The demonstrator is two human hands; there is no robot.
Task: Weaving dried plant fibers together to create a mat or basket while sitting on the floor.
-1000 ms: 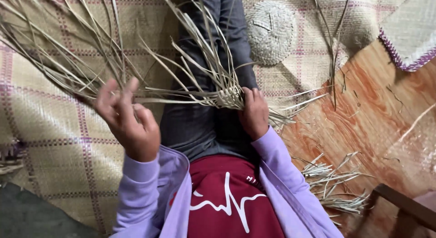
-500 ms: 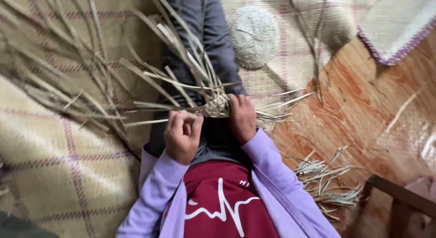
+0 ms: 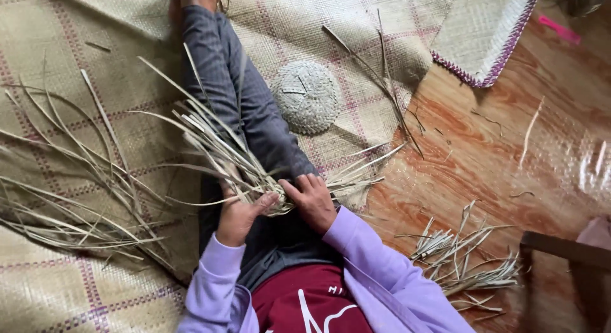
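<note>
So both hands are down on the lap, working a small half-woven piece of pale dried palm-leaf strips (image 3: 278,202) that sits right on the grey trouser leg (image 3: 254,117). Left hand (image 3: 238,215) has its fingers curled around the near edge of the weave with the thumb pressed across the top, so it's clamped on it. Right hand (image 3: 312,199) lies just beside it, fingers fairly close together and bent over the woven bit, touching it; can't really tell if it's pinching a single strip or just pressing down. Long loose strip ends (image 3: 95,174) fan out from the weave to the left and up over the checked straw mat (image 3: 83,288). Near the knee there's a round woven straw disc (image 3: 307,96) lying on the mat, well apart from the hands. Off to the right, a small heap of cut strip scraps (image 3: 464,260) sits on the orange wood-pattern floor (image 3: 484,155).
</note>
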